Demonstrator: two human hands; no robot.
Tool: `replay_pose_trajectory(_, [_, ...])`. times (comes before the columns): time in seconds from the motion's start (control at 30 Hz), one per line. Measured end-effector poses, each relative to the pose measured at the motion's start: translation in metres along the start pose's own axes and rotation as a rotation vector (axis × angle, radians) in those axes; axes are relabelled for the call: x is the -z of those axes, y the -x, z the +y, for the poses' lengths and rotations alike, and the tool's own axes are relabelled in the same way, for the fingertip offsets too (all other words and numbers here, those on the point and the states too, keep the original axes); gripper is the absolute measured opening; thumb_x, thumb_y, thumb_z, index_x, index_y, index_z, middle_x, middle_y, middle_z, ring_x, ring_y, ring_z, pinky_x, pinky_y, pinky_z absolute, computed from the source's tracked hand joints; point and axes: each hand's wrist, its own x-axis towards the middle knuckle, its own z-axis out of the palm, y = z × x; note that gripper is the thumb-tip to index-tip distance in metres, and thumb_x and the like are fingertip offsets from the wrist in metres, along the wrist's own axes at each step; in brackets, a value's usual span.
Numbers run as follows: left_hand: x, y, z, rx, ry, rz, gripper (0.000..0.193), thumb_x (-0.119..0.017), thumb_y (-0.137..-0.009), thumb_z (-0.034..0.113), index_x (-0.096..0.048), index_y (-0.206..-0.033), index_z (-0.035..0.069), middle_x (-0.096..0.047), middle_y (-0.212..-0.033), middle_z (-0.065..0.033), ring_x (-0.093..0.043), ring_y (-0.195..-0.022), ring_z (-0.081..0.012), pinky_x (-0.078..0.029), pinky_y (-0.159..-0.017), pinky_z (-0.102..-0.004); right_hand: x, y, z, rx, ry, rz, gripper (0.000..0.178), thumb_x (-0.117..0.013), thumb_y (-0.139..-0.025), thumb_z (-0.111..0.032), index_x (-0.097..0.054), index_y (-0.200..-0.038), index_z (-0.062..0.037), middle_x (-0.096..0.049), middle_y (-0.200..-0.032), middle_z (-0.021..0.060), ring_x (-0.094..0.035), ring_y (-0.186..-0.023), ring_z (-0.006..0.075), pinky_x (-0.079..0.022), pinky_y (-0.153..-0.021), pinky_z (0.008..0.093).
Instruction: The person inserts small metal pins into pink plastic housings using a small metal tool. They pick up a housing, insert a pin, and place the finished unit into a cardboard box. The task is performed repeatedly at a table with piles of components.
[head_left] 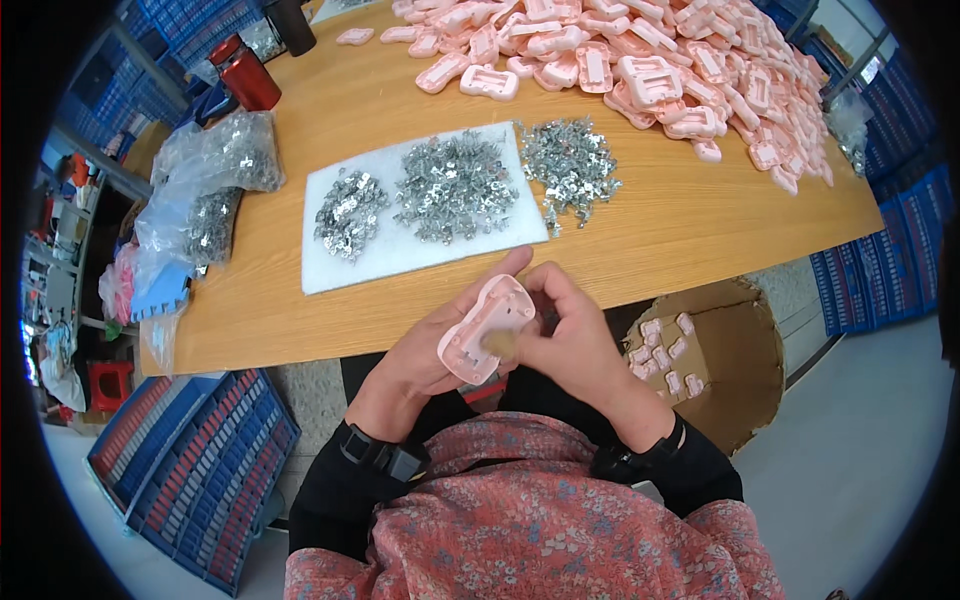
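A pink plastic shell rests in my left hand, its hollow side facing up and fingers wrapped along its outer edge. My right hand is closed at the shell's right side, with thumb and fingertips pressing inside the hollow; anything pinched there is hidden. Beyond my hands, a white foam sheet on the table carries two heaps of small silvery metal clips, the smaller heap left of the larger one. Another heap of metal clips lies on the wood at the sheet's right edge.
A big pile of pink shells covers the table's far right. Clear bags of metal parts and a red flask stand at left. Below the table's edge is a cardboard box holding pink shells; a blue rack leans lower left.
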Motion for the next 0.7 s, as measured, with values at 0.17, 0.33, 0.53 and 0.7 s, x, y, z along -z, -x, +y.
replay_pose_trajectory(0.17, [0.007, 0.003, 0.004, 0.096, 0.177, -0.094, 0.086, -0.068, -0.092, 0.027, -0.015, -0.159, 0.021, -0.056, -0.11, -0.0085, -0.054, -0.088, -0.0171, -0.045, -0.071, -0.0284, 0.011, 0.004, -0.011, -0.134, -0.323, -0.071, 0.028, -0.07, -0.092, -0.019, -0.061, -0.109, 0.0008, -0.059, -0.085, -0.0043, -0.05, -0.074, 0.0032, -0.044, -0.069, 0.0203])
replay_pose_trajectory(0.33, [0.002, 0.002, -0.001, 0.131, 0.144, -0.132, 0.092, -0.071, -0.089, 0.031, -0.012, -0.159, 0.023, -0.056, -0.11, -0.0094, -0.056, -0.085, -0.018, -0.046, -0.072, -0.0291, 0.014, 0.005, 0.001, -0.088, -0.124, -0.057, 0.027, -0.07, -0.093, -0.02, -0.063, -0.109, 0.0005, -0.061, -0.087, -0.0023, -0.054, -0.075, 0.0035, -0.045, -0.067, 0.0203])
replay_pose_trajectory(0.53, [-0.004, -0.001, -0.003, 0.18, 0.061, 0.005, 0.089, -0.068, -0.092, 0.024, -0.009, -0.159, 0.023, -0.059, -0.111, -0.0128, -0.061, -0.089, -0.0194, -0.051, -0.075, -0.0301, 0.015, 0.009, -0.005, -0.08, -0.135, -0.09, 0.026, -0.069, -0.092, -0.016, -0.062, -0.109, 0.0018, -0.064, -0.087, -0.0001, -0.057, -0.076, 0.0034, -0.046, -0.067, 0.0216])
replay_pose_trajectory(0.7, [-0.031, -0.024, 0.006, 0.337, -0.395, -0.019, 0.073, -0.053, -0.101, 0.03, -0.009, -0.159, 0.018, -0.058, -0.116, -0.011, -0.064, -0.093, -0.0187, -0.055, -0.077, -0.0306, 0.061, 0.029, -0.016, -0.204, -0.248, 0.042, 0.025, -0.07, -0.087, -0.011, -0.061, -0.108, 0.0008, -0.063, -0.091, 0.0014, -0.057, -0.073, 0.0053, -0.046, -0.064, 0.0209])
